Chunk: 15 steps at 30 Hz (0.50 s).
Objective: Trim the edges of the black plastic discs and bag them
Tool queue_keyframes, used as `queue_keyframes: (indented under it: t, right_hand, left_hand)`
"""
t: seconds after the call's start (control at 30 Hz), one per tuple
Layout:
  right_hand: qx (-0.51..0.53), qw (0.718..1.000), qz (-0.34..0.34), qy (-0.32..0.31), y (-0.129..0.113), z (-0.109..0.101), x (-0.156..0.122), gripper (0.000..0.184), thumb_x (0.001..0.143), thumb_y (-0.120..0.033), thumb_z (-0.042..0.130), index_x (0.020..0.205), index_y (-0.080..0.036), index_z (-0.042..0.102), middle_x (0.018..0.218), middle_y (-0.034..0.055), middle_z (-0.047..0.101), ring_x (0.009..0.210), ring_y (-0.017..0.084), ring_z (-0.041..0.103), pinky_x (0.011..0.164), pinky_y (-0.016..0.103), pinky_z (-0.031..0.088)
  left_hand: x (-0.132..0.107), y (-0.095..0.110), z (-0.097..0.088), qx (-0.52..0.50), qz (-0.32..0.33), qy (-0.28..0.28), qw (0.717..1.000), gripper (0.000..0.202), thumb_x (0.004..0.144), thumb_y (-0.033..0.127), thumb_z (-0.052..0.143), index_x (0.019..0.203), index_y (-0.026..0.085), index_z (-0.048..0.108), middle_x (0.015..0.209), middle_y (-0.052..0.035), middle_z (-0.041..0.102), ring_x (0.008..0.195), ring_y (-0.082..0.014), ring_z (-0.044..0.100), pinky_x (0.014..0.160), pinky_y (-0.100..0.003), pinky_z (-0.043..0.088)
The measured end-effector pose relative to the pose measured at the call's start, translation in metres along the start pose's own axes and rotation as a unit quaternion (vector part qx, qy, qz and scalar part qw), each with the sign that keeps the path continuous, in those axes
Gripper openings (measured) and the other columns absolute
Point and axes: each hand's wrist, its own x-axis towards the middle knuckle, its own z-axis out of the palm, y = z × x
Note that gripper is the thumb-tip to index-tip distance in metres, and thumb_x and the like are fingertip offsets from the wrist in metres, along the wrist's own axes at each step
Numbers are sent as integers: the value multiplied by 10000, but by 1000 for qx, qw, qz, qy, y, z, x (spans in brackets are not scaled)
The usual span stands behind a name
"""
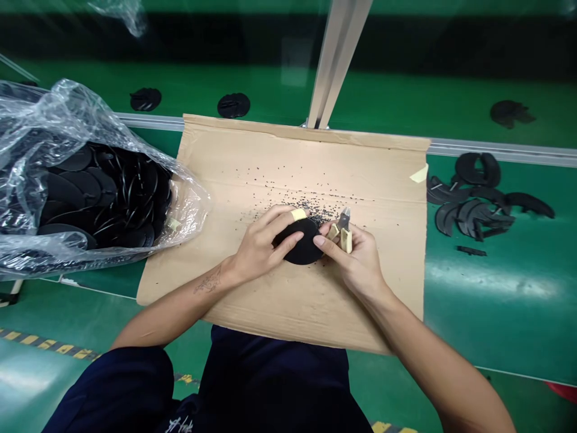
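My left hand [265,240] is closed round a round black plastic disc [303,248], with a yellowish tape band on one finger. My right hand [356,255] grips small cutters with cream handles [342,231], their metal jaws pointing up beside the disc's right edge. Both hands work over a brown cardboard sheet [252,162] laid on the green bench. Fine black trimmings [311,204] are scattered on the cardboard just beyond the hands.
A clear plastic bag [67,174] full of black discs lies at the left. Curved black offcuts [478,201] are piled at the right. More black discs [233,105] lie on the green conveyor beyond a metal rail [500,151]. A metal post [336,54] rises behind.
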Motion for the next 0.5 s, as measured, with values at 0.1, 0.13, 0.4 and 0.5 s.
queue_keyframes:
  t: [0.1, 0.13, 0.4, 0.5]
  right_hand:
    - [-13, 1000, -6, 1, 0, 0, -1, 453, 656, -553, 892, 781, -196, 644, 666, -39, 544, 570, 93, 435, 517, 234, 368]
    - [-20, 1000, -9, 1, 0, 0, -1, 451, 665, -558, 886, 785, -196, 644, 663, -39, 536, 567, 93, 427, 510, 233, 359]
    - [-43, 999, -25, 9, -2, 0, -3, 430, 694, -555, 869, 791, -200, 647, 669, -34, 538, 575, 97, 427, 520, 236, 367]
    - [-64, 997, -35, 10, -2, 0, -3, 401, 725, -540, 853, 791, -200, 650, 665, -36, 545, 566, 95, 429, 521, 238, 378]
  left_hand:
    - [-1, 2, 1, -9, -18, 4, 1000, 278, 994, 285, 587, 1237, 156, 629, 1159, -114, 694, 1099, -200, 662, 952, -350, 571]
    - [-1, 2, 2, -18, -28, 7, 999, 285, 993, 294, 589, 1244, 162, 619, 1161, -109, 697, 1097, -199, 663, 953, -347, 568]
    - [-5, 0, 6, -138, -110, -39, 983, 304, 1020, 355, 546, 1267, 182, 583, 1216, -91, 699, 1073, -179, 691, 901, -280, 565]
    - [-5, 0, 5, -141, -99, -30, 985, 284, 1018, 340, 553, 1247, 178, 597, 1175, -83, 711, 1062, -174, 693, 910, -273, 564]
